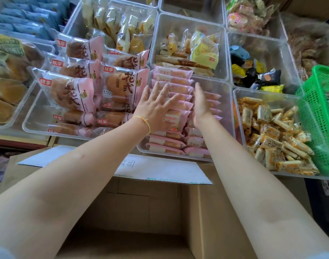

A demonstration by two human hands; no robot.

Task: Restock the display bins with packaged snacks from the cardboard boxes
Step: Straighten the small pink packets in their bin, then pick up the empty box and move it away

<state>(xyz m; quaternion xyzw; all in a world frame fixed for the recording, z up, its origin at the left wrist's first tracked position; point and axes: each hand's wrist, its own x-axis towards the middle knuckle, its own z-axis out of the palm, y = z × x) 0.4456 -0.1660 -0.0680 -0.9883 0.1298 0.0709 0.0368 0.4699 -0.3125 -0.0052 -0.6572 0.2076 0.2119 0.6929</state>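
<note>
over the clear bin (pixel 227 101) nearest the open cardboard box (pixel 141 212), both hands are laid flat on the rows of pink snack packs (pixel 174 79). the left hand (pixel 156 107) is spread wide, fingers straight, pressed down on the left row; nothing is gripped. the right hand (pixel 201 103) is held edge-on with fingers straight, set against the inner side of that row, seemingly so the packs are squared up and kept upright. the box interior appears empty, so this bin is judged nearly filled. a green basket (pixel 319 116) is seen at the right.
</note>
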